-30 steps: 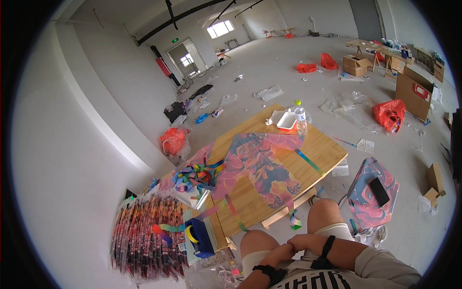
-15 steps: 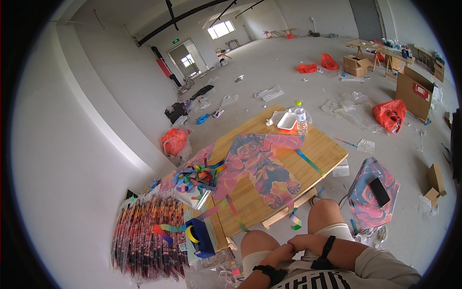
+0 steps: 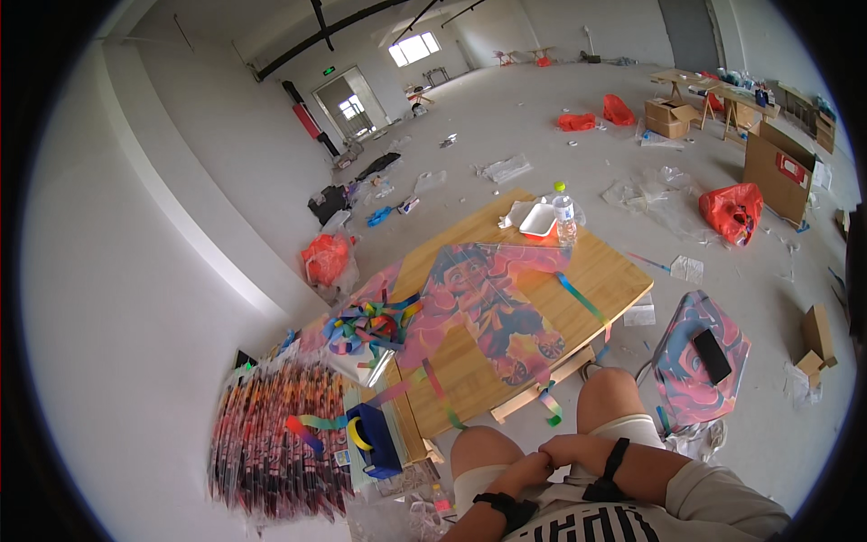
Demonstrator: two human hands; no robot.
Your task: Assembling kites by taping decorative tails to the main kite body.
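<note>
My left hand (image 3: 536, 464) and my right hand (image 3: 558, 448) meet in my lap, one against the other. Their fingers are tucked out of sight, so what they hold, if anything, does not show. Beyond my knees stands a wooden table (image 3: 616, 278). A kite with a printed cartoon figure (image 3: 479, 298) lies flat on it, colored ribbon tails trailing over the edge. A heap of rainbow ribbons (image 3: 370, 325) is piled at the table's left. Nearest my left knee, a blue tape dispenser (image 3: 379, 452) with a yellow roll sits at the table's corner.
A water bottle (image 3: 564, 221) and a white food tray (image 3: 539, 219) stand at the table's far end. Many packed kites (image 3: 280, 438) lean at the left. On my right, a phone (image 3: 713, 356) rests on a kite-printed stool (image 3: 695, 397). Red bags (image 3: 731, 215) and cardboard boxes (image 3: 775, 181) lie on the floor.
My view has tilted very slightly, so the table and stool appear a little higher. My hands stay together in my lap.
</note>
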